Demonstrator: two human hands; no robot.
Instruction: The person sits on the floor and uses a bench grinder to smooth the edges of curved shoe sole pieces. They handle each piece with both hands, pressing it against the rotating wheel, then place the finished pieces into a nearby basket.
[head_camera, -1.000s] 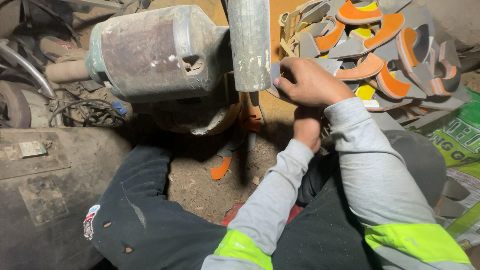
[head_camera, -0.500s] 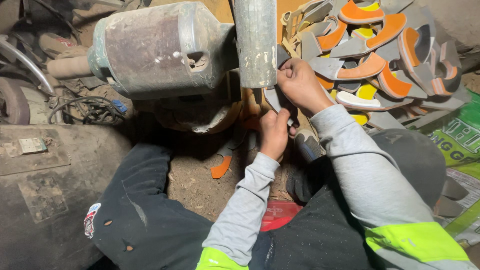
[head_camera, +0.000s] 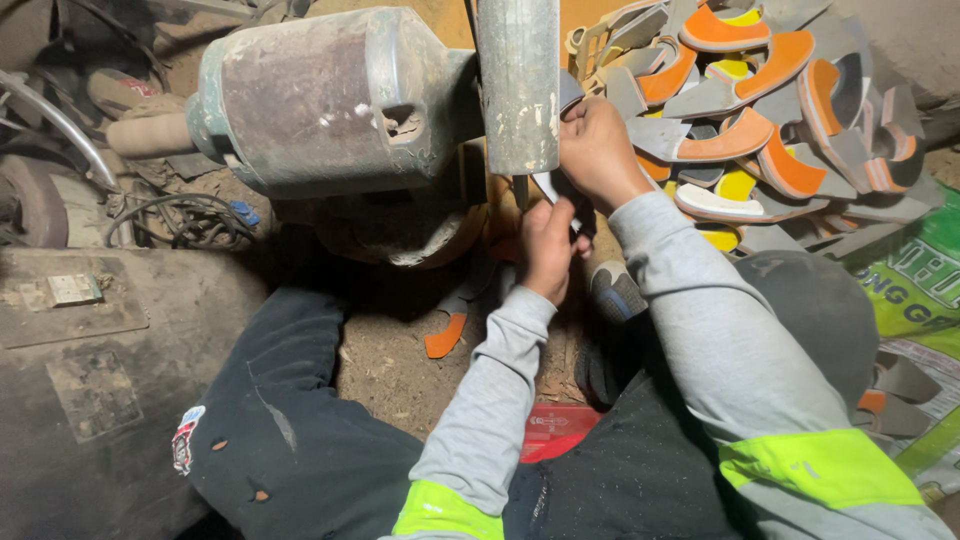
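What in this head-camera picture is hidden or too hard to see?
- The piece between the hands: mostly covered by the left hand and right hand; its shape cannot be told.
- Where it meets the machine: hidden behind the grey upright cylinder.
- The cylinder's top: cut off by the upper edge.
- The motor housing's underside: lost in shadow.
- The pile of orange and grey curved pieces: its right side is dim.
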